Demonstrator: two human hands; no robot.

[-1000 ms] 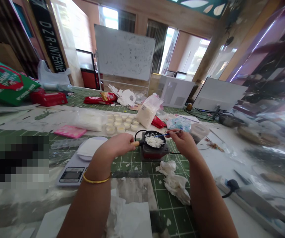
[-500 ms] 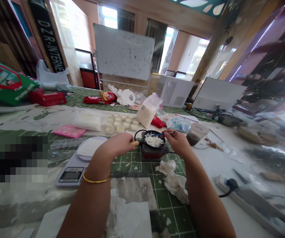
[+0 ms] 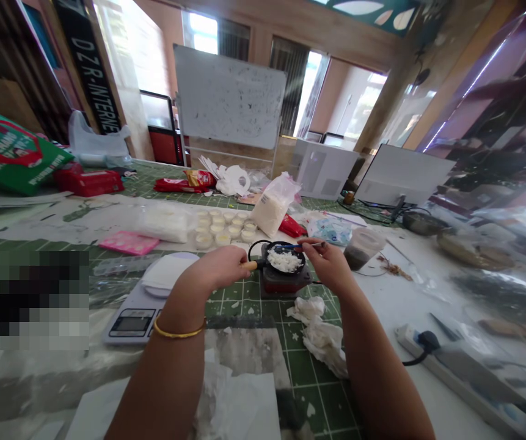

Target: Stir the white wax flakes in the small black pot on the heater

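Note:
A small black frying pan [image 3: 303,266] sits on a little dark red hot plate [image 3: 283,285]. White flakes [image 3: 284,260], perhaps wax, are heaped in the pan. My left hand [image 3: 231,266] is closed around the pan's wooden handle [image 3: 250,266]. From the right side, my right hand [image 3: 320,255] pinches a thin stirring stick [image 3: 287,246], blue towards its far end. That far end lies over the flakes at the back of the pan; whether it touches the bottom is hidden.
Several small cups of pale yellow stuff [image 3: 220,229] stand behind the pan, beside a bag of white grains [image 3: 269,208]. A kitchen scale [image 3: 134,321] is at left, crumpled tissue [image 3: 324,342] in front. A plastic cup [image 3: 363,247] and a power strip [image 3: 455,366] are at right.
The stick in my right hand has shifted slightly left and back over the flakes. My left hand keeps its hold on the handle, and the pan stays in place.

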